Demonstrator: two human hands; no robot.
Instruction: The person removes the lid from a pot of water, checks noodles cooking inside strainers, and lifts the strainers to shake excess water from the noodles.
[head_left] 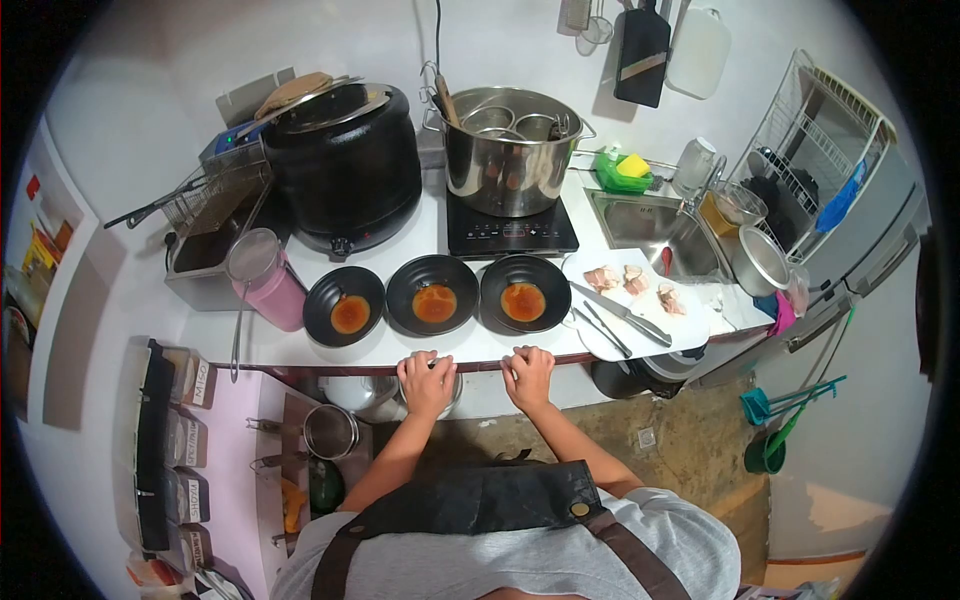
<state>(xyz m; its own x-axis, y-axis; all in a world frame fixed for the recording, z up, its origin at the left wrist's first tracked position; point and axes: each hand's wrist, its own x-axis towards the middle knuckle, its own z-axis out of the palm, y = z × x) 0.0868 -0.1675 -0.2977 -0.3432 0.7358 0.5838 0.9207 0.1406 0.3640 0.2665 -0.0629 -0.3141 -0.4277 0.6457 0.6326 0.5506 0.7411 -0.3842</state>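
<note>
My left hand (427, 382) rests at the front edge of the white counter (400, 350), its fingers curled onto it. Close beside it, my right hand (528, 378) is curled on the same edge. The undersides of the fingers are hidden. Just beyond my hands stand three black bowls in a row: a left bowl (318, 300), a middle bowl (402, 287) and a right bowl (495, 290). Each has a small pool of red-brown liquid at the bottom. To their right, a white cutting board (595, 345) carries raw meat pieces (636, 281) and a knife (630, 317).
Behind the bowls are a large black pot (350, 170) and a steel pot (510, 170) on an induction cooker (512, 237). A pink container (270, 290) stands left. The sink (640, 225) and drying rack (820, 130) are right. Labelled tubs (190, 440) line the left side.
</note>
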